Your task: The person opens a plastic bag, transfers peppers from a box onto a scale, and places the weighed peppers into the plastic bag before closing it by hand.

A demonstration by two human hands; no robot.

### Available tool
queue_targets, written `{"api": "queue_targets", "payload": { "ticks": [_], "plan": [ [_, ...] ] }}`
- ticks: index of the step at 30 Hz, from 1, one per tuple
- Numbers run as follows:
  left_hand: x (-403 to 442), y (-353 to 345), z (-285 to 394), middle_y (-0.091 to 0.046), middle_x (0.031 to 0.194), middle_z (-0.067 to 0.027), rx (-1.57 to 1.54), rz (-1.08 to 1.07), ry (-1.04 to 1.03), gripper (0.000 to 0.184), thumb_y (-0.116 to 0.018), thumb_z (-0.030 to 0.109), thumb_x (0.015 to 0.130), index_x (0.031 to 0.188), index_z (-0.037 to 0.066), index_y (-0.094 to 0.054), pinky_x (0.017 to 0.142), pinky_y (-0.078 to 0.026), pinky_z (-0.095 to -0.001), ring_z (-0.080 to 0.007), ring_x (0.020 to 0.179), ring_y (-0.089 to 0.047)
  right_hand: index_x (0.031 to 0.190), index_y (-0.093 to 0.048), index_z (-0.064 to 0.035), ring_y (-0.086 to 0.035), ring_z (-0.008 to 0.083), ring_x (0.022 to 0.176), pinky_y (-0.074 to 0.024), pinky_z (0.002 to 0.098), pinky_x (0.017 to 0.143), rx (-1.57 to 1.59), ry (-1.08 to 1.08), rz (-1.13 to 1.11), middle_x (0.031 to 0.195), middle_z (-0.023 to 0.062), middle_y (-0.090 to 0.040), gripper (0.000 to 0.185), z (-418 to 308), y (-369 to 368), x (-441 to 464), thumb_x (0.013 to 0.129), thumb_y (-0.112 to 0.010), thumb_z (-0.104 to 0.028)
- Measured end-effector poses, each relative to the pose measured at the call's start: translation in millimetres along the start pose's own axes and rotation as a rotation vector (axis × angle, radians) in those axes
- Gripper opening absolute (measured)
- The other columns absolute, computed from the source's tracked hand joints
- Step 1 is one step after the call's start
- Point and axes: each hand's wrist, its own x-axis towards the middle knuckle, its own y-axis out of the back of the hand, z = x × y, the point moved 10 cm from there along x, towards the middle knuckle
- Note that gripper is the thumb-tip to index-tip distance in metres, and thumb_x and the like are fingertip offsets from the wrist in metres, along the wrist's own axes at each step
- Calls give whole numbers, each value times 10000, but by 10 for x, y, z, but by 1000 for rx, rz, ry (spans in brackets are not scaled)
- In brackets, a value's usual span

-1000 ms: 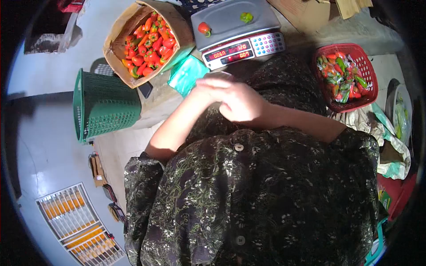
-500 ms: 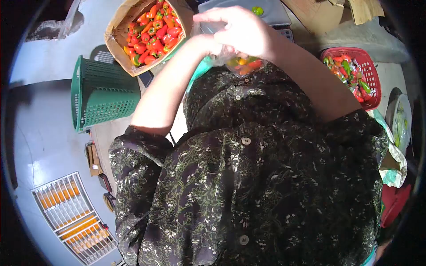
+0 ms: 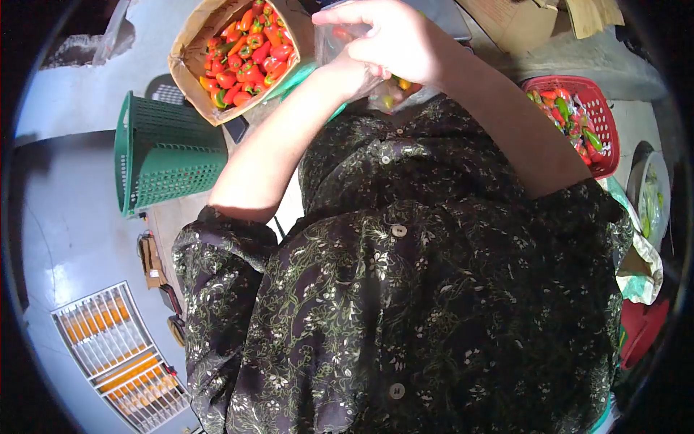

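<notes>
Both hands are together at the top, over a clear plastic bag (image 3: 394, 98) of small red, yellow and green peppers. My left hand (image 3: 354, 78) is closed on the gathered plastic, its fingers partly hidden beneath my right hand. My right hand (image 3: 397, 40) lies across the bag just above, index finger stretched to the left and thumb bent down, with clear film between them. Its other fingers are hidden but appear closed on the bag. Behind the hands is a grey tray-like surface (image 3: 452, 22), mostly covered.
A cardboard box (image 3: 186, 61) of red and orange peppers is at upper left, beside a green perforated basket (image 3: 173, 155). To the right are a red basket (image 3: 603, 119) with bagged peppers and a white plate (image 3: 661, 170). A lit heater (image 3: 119, 354) stands at lower left.
My hands have shifted slightly, the right one upward and the left one further under it. The bag has turned, and the green pepper on the grey surface is now almost hidden.
</notes>
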Motion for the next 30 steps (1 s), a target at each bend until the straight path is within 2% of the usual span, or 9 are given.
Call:
{"api": "queue_targets", "payload": {
  "ticks": [3, 5, 9, 11, 12, 16, 21, 27, 30],
  "plan": [
    [-16, -39, 47, -615, 1023, -65, -23, 26, -25, 328, -676, 161, 782, 1069, 91, -532, 771, -485, -343, -198, 876, -591, 1223, -507, 60, -638, 173, 757, -523, 292, 711, -301, 205, 116, 977, 156, -635, 518, 89, -52, 44, 714, -568, -9],
    [-69, -59, 79, -615, 1022, -64, -57, 57, -50, 329, -679, 159, 781, 1067, 92, -530, 769, -484, -342, -196, 872, -590, 1220, -507, 57, -633, 208, 857, -502, 312, 799, 123, -6, -22, 995, 160, -624, 495, 247, -190, -77, 734, -567, -14],
    [-317, -30, 148, -614, 1022, -61, -209, 140, -165, 330, -685, 156, 779, 1062, 94, -526, 764, -483, -340, -193, 865, -590, 1185, -522, 68, -532, 270, 1109, -400, 343, 979, -28, 228, 116, 1114, 215, -566, 405, 20, -506, -364, 788, -536, -10],
    [-472, -58, 185, -614, 1021, -59, -268, 164, -223, 332, -688, 154, 779, 1060, 95, -524, 762, -483, -340, -191, 861, -590, 1191, -512, 76, -504, 300, 1147, -386, 356, 994, -256, 165, 32, 1165, 227, -540, 440, -108, -780, -464, 758, -535, 3],
    [-534, -106, 213, -614, 1021, -58, -284, 182, -251, 332, -690, 153, 778, 1059, 96, -522, 761, -483, -339, -190, 860, -589, 1193, -509, 77, -494, 315, 1160, -378, 366, 1003, -153, 136, -26, 1218, 233, -515, 464, -131, -885, -489, 734, -523, 10],
    [-738, -277, 318, -615, 1015, -60, -321, 214, -293, 321, -680, 172, 785, 1057, 94, -527, 764, -481, -338, -192, 859, -590, 1147, -520, 100, -530, 339, 1111, -425, 385, 960, -194, 160, -2, 1185, 237, -543, 441, -219, -970, -577, 717, -520, 4],
    [-929, -422, 395, -619, 1000, -68, -298, 125, -233, 304, -649, 222, 805, 1056, 88, -544, 777, -477, -337, -199, 865, -592, 1134, -529, 98, -558, 345, 1067, -449, 381, 931, -195, 189, -7, 1172, 236, -553, 430, -267, -1001, -611, 719, -526, -15],
    [-885, -418, 218, -624, 982, -77, -188, -199, 39, 308, -612, 283, 829, 1055, 80, -565, 791, -472, -336, -208, 872, -594, 1124, -546, 78, -565, 356, 1048, -448, 390, 932, -93, 119, -53, 1171, 236, -554, 435, -249, -1111, -648, 700, -512, -15],
    [-873, -407, 126, -627, 973, -82, -122, -314, 173, 320, -593, 314, 841, 1055, 76, -575, 799, -469, -336, -212, 876, -595, 1122, -550, 65, -564, 354, 1052, -445, 389, 937, -137, 54, -84, 1177, 228, -554, 441, -201, -1148, -642, 689, -499, 2]
  ]
}}
